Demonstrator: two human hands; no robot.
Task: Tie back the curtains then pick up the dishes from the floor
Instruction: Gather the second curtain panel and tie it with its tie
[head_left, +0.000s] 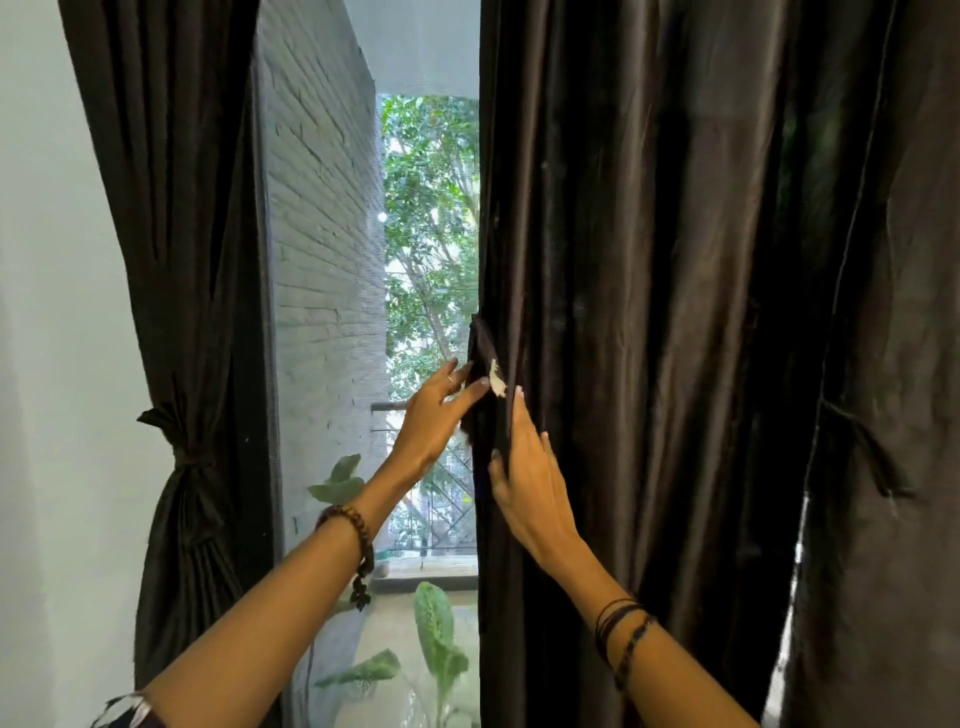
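With the left curtain (176, 312) already tied, we lay our open left hand (434, 415) and right hand (524, 478) on the right curtain's (649, 312) edge, fingers straight, gripping nothing, to gather it; dishes unseen.

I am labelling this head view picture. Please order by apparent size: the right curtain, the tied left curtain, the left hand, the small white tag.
1. right curtain, by far the largest.
2. tied left curtain.
3. left hand; it is nearer the camera, so it looks bigger.
4. white tag, smallest.
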